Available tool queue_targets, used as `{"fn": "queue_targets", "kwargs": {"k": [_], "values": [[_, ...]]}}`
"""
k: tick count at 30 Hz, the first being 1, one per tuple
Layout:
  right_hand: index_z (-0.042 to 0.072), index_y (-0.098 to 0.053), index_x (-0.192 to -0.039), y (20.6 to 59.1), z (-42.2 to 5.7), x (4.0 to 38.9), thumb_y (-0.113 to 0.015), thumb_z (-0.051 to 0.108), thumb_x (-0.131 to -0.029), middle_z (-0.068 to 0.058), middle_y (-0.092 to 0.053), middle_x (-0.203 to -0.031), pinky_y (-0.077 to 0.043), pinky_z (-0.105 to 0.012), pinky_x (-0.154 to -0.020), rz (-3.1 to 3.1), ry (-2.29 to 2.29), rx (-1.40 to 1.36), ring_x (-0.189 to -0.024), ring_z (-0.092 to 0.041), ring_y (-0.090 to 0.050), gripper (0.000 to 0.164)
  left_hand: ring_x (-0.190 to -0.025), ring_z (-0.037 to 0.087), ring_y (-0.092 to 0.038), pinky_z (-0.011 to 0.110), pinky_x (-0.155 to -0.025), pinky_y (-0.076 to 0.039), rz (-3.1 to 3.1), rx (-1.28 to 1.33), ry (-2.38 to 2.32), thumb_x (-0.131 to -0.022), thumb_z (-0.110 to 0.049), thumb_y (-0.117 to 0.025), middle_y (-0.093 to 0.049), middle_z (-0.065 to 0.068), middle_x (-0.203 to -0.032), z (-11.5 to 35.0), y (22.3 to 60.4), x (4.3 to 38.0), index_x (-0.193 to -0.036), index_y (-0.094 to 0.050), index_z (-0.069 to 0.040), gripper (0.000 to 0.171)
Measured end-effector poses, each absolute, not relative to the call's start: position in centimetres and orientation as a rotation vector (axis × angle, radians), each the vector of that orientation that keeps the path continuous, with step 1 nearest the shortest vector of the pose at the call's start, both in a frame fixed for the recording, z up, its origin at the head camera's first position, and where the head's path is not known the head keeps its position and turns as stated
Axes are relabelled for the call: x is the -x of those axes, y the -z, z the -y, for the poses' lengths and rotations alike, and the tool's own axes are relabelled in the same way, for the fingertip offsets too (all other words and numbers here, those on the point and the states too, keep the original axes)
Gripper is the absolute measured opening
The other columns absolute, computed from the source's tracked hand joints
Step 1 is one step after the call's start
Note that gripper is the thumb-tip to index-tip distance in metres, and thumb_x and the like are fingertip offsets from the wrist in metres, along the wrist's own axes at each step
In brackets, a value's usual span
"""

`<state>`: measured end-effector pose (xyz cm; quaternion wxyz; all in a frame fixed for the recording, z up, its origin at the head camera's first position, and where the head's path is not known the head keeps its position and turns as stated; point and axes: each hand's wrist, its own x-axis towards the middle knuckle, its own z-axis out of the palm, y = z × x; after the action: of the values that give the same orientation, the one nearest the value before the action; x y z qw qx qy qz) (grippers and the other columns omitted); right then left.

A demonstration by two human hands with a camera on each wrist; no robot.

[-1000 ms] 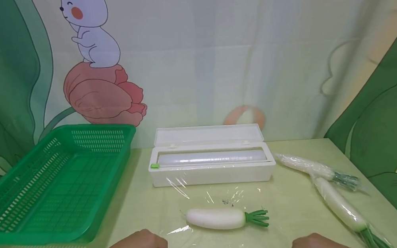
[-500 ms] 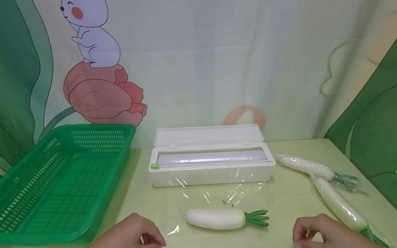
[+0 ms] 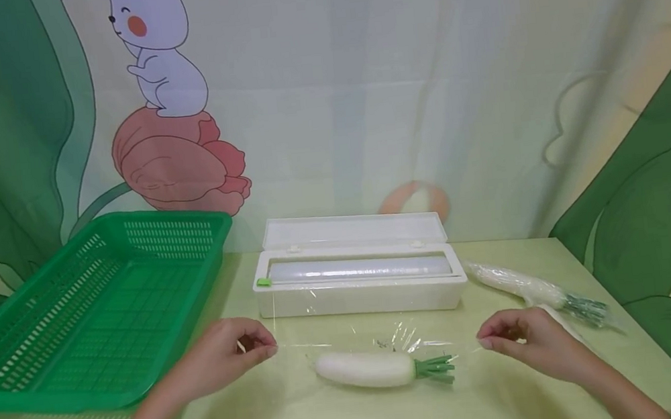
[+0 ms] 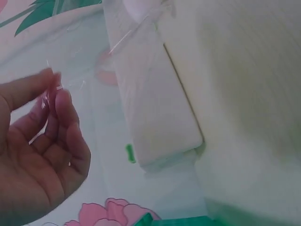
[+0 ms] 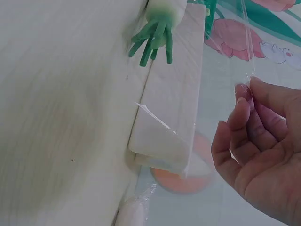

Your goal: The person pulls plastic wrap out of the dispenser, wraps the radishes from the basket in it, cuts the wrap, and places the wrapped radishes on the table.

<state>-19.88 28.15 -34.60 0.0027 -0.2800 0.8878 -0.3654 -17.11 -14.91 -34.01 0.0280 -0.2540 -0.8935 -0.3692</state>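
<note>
Clear plastic wrap (image 3: 405, 338) stretches from the white dispenser box (image 3: 362, 299) toward me, above a white radish (image 3: 366, 370) with green stems. My left hand (image 3: 228, 355) pinches one corner of the wrap between thumb and fingertips, left of the radish. At the other corner, beyond the stems, my right hand (image 3: 533, 342) pinches the wrap the same way. The box lid stands up at the back, and a roll of wrap (image 3: 359, 268) lies inside. In the right wrist view the radish's green stems (image 5: 155, 40) point toward the camera's side, close by the box.
On the left stands a green perforated basket (image 3: 110, 325). Two wrapped radishes lie on the right; one wrapped radish (image 3: 531, 285) shows plainly, the other is mostly behind my right hand. A printed curtain (image 3: 325, 102) hangs behind the table.
Both hands have risen and moved forward, away from me, carrying the wrap's near edge up and over the radish. The radish and the box stay where they were.
</note>
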Motion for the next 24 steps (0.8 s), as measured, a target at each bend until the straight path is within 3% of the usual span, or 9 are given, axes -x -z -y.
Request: {"fn": "queue_targets", "kwargs": {"k": [8,15,24], "values": [[0.004,-0.065,-0.084,35.6,-27.5,22.6,-0.065,0.009,-0.083,0.003,-0.060,-0.073,-0.047,-0.022,-0.057,-2.899,1.172,0.801,-0.066,-0.002,-0.052,0.005,-0.067,0.011,-0.051,0.023,-0.058,-0.044,2.735,0.530,1.177,-0.083,-0.009,-0.065,-0.062,-0.002,-0.073,14.1,34.6,19.5,-0.083,-0.069,-0.004,0.006],[0.003,-0.066,-0.086,36.9,-27.1,24.9,-0.066,0.012,-0.083,-0.003,-0.063,-0.079,-0.045,-0.023,-0.056,-2.905,1.214,0.696,-0.072,-0.010,-0.056,0.010,-0.069,0.015,-0.050,0.027,-0.060,-0.043,2.765,0.394,1.183,-0.083,-0.009,-0.065,-0.062,0.001,-0.074,13.8,35.4,21.5,-0.085,-0.069,-0.003,0.008],[0.002,-0.067,-0.087,38.1,-26.5,26.3,-0.067,0.013,-0.082,-0.008,-0.065,-0.087,-0.045,-0.023,-0.058,-2.891,1.184,0.634,-0.078,-0.018,-0.059,0.011,-0.068,0.014,-0.053,0.027,-0.059,-0.042,2.856,0.268,1.092,-0.080,-0.016,-0.068,-0.067,0.003,-0.083,14.0,36.6,23.3,-0.081,-0.071,-0.009,0.007]]}}
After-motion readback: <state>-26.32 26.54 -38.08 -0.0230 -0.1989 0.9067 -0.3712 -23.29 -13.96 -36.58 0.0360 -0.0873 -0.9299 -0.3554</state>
